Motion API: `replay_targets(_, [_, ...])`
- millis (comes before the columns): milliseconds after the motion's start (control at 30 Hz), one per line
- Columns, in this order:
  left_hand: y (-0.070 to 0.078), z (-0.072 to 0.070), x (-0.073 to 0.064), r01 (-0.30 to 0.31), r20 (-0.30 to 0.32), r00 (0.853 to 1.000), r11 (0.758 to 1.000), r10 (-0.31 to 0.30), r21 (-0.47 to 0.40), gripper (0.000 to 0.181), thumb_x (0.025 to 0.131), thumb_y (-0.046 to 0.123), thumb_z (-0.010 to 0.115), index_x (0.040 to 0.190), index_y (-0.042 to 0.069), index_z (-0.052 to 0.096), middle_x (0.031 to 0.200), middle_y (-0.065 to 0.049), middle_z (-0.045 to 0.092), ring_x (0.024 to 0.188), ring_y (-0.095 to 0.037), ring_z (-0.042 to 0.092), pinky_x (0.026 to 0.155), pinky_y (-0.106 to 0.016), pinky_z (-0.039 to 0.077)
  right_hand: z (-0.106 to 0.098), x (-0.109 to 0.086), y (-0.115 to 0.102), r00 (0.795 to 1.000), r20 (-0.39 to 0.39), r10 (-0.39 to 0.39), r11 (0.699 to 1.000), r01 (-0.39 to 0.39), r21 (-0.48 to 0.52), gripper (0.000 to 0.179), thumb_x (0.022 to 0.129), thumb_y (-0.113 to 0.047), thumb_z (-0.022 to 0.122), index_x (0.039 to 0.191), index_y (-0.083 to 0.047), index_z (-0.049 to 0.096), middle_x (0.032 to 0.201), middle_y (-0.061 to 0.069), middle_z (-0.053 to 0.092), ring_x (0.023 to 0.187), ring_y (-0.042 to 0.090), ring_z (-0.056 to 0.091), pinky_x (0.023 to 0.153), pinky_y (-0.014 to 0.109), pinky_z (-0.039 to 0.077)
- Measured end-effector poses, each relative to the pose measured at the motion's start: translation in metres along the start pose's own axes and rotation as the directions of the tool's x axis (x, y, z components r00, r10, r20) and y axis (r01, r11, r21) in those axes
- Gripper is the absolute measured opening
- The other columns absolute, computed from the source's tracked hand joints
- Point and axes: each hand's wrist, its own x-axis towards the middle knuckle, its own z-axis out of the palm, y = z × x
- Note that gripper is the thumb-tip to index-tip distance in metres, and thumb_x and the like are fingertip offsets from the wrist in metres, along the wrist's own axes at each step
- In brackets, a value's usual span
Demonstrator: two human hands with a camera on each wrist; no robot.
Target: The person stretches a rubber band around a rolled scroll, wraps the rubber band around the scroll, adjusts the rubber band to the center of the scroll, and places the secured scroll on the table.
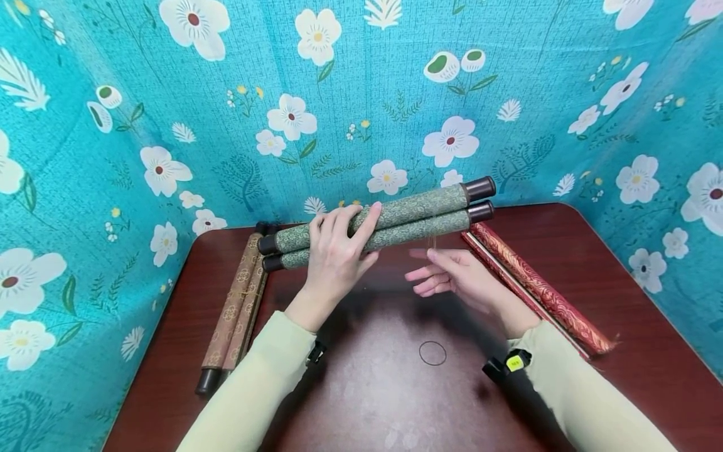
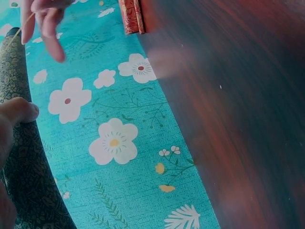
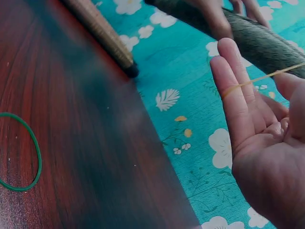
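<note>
Two rolled scrolls [image 1: 420,221] in green patterned cloth with dark end knobs are held together, raised and tilted above the table. My left hand [image 1: 337,248] grips them around their middle. Just below their right part is my right hand [image 1: 460,276], palm turned up in the right wrist view. It holds a thin yellowish rubber band [image 3: 261,78], stretched from its fingers towards the scrolls. The band crosses two extended fingers [image 3: 233,102] and passes by the thumb. How far it goes around the scrolls is hidden.
Brown patterned scrolls [image 1: 231,320] lie at the table's left side. Red and gold scrolls [image 1: 536,289] lie slanted at the right. A dark green ring-shaped band [image 1: 432,353] rests on the dark red table [image 1: 373,402]. Behind hangs a turquoise flowered cloth [image 1: 361,81].
</note>
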Motion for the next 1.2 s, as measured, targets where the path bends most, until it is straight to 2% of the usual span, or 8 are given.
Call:
replay_targets(200, [0.002,0.001,0.000,0.039,0.010,0.999,0.999,-0.040,0.021,0.085,0.071,0.031,0.102,0.146,0.015,0.066,0.130,-0.018,0.067,0.116,-0.038,0.064,0.094,-0.059,0.050,0.010,0.005,0.003,0.994,-0.055,-0.090,0.979,0.078,-0.189,0.067,0.114,-0.015,0.052,0.168,0.003,0.018,0.134,0.035,0.066,0.097,0.026,0.081,0.089,0.041,0.064])
replay_targets(367, [0.003,0.002,-0.002,0.086,0.002,0.996,0.996,-0.086,0.036,0.084,0.071,0.032,0.102,0.145,0.016,0.066,0.127,-0.018,0.067,0.114,-0.038,0.065,0.093,-0.059,0.050,0.015,0.007,0.007,0.960,-0.158,-0.231,0.951,0.189,-0.243,0.091,0.110,-0.003,0.056,0.173,-0.022,-0.008,0.143,0.039,0.057,0.097,0.018,0.080,0.090,0.034,0.063])
replay_targets(567, [0.006,0.005,-0.004,0.109,-0.009,0.994,0.993,-0.108,0.053,0.083,0.072,0.033,0.101,0.145,0.017,0.066,0.126,-0.017,0.068,0.112,-0.038,0.066,0.091,-0.059,0.052,0.017,0.008,0.013,0.917,-0.238,-0.320,0.937,0.270,-0.220,0.110,0.106,0.006,0.059,0.167,-0.048,-0.015,0.150,0.037,0.052,0.094,0.022,0.081,0.089,0.036,0.063])
replay_targets(767, [0.010,0.007,-0.005,0.144,0.006,0.990,0.988,-0.144,0.050,0.081,0.074,0.033,0.100,0.146,0.017,0.067,0.126,-0.016,0.067,0.112,-0.037,0.066,0.090,-0.058,0.052,0.016,0.004,0.019,0.881,-0.297,-0.368,0.890,0.240,-0.389,0.116,0.103,0.004,0.066,0.167,-0.047,-0.015,0.160,0.027,0.048,0.093,0.007,0.078,0.086,0.020,0.059])
replay_targets(933, [0.014,0.007,-0.005,0.185,0.021,0.983,0.983,-0.185,0.013,0.078,0.074,0.032,0.099,0.144,0.016,0.068,0.125,-0.015,0.067,0.112,-0.036,0.065,0.086,-0.056,0.050,0.013,-0.001,0.024,0.839,-0.345,-0.420,0.816,0.183,-0.548,0.108,0.103,-0.002,0.070,0.171,-0.042,-0.004,0.165,0.019,0.045,0.090,0.000,0.076,0.082,0.012,0.055])
replay_targets(1033, [0.017,0.006,-0.004,0.209,0.032,0.977,0.978,-0.209,0.001,0.077,0.075,0.033,0.099,0.143,0.016,0.068,0.124,-0.015,0.067,0.112,-0.036,0.065,0.084,-0.055,0.049,0.007,-0.003,0.026,0.807,-0.335,-0.486,0.740,0.176,-0.649,0.102,0.102,0.000,0.069,0.173,-0.035,0.004,0.164,0.017,0.046,0.088,-0.001,0.076,0.082,0.009,0.054])
replay_targets(1100, [0.018,0.005,-0.002,0.222,0.043,0.974,0.975,-0.222,0.001,0.076,0.075,0.034,0.099,0.143,0.017,0.068,0.124,-0.015,0.066,0.111,-0.036,0.065,0.084,-0.054,0.049,0.002,-0.004,0.025,0.778,-0.317,-0.542,0.665,0.167,-0.728,0.096,0.102,0.001,0.069,0.173,-0.029,0.012,0.164,0.014,0.048,0.086,0.005,0.078,0.082,0.006,0.052])
replay_targets(1200, [0.020,0.004,0.000,0.240,0.053,0.969,0.971,-0.239,0.001,0.076,0.075,0.034,0.099,0.143,0.017,0.069,0.125,-0.015,0.066,0.112,-0.035,0.065,0.084,-0.053,0.049,-0.006,-0.006,0.018,0.713,-0.260,-0.651,0.500,0.146,-0.854,0.084,0.100,0.003,0.070,0.170,-0.020,0.029,0.158,0.012,0.056,0.084,0.019,0.080,0.087,0.011,0.051])
